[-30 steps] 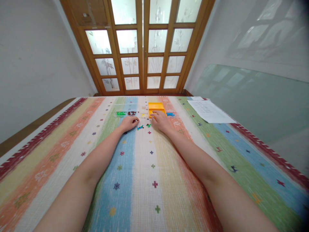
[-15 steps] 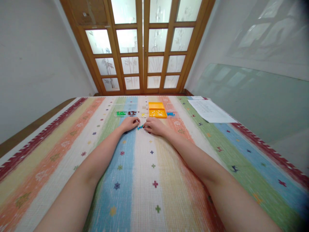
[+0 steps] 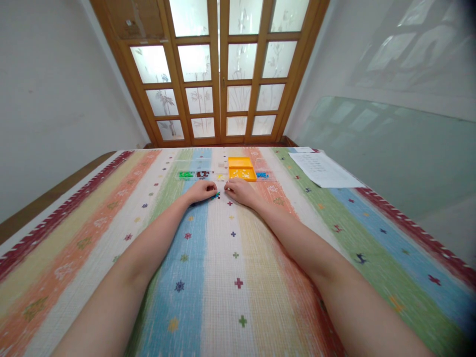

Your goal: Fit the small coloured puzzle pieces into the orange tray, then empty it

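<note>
My left hand (image 3: 202, 191) rests near the far middle of the table with its fingers curled together. Just under its fingertips lies a small blue piece or cluster (image 3: 215, 196), partly covered by the hand, with a tiny dark red bit beside it. My right hand (image 3: 240, 191) is a short gap to the right, thumb and fingers pinched together. Whatever either hand holds is too small or hidden to name. Beyond the hands stands an orange box (image 3: 241, 162) with its lid raised and small white pieces inside.
Clear trays hold green pieces (image 3: 186, 174), dark brown pieces (image 3: 203, 174), yellow pieces (image 3: 220, 177) and blue pieces (image 3: 262, 175) along the far side. Printed paper (image 3: 323, 169) lies at the far right. A striped tablecloth (image 3: 223, 297) covers the table; glazed wooden doors (image 3: 219, 84) stand behind.
My right hand has drawn slightly back from the blue cluster, widening the gap between the hands. My left hand has shifted slightly right, covering more of the blue cluster.
</note>
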Tool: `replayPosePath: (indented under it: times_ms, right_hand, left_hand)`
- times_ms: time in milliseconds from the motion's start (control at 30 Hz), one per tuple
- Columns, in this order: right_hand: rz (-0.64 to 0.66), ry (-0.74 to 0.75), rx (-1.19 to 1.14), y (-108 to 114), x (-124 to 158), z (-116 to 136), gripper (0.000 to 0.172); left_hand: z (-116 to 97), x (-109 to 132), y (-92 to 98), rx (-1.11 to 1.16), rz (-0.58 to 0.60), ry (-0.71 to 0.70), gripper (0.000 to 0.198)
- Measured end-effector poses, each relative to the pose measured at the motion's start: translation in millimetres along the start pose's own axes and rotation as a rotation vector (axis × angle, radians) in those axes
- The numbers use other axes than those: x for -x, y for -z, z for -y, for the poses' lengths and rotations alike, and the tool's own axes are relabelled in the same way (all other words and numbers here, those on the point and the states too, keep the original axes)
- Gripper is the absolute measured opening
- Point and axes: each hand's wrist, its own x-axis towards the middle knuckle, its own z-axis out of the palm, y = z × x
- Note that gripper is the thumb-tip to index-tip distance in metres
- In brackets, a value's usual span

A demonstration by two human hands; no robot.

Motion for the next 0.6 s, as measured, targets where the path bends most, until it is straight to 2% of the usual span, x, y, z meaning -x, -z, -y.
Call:
replayPosePath:
  times_ms: [100,267,400,500,600]
  right_hand:
    - [-0.070,-0.078,-0.071,2.2,2.2,-10.0,0.018]
    - [-0.168,-0.159,-0.125,-2.2,3.2,-19.3,0.020]
    - [-0.158,-0.185,-0.123,-4.3,3.4,-22.0,0.020]
    - [-0.153,-0.187,-0.125,-4.0,3.6,-21.9,0.021]
    - [-0.142,-0.185,-0.130,-2.6,3.7,-20.7,0.021]
  left_hand:
    - [-8.1,-0.3,0.4,0.134,0.115,-0.036,0.023]
    - [-17.9,2.5,6.1,0.084,0.188,-0.104,0.022]
    - [-24.0,4.9,8.1,0.045,0.178,-0.081,0.020]
    - [-24.1,3.9,5.6,0.128,0.164,-0.058,0.021]
    - [-15.6,-0.5,4.4,0.328,0.041,-0.020,0.022]
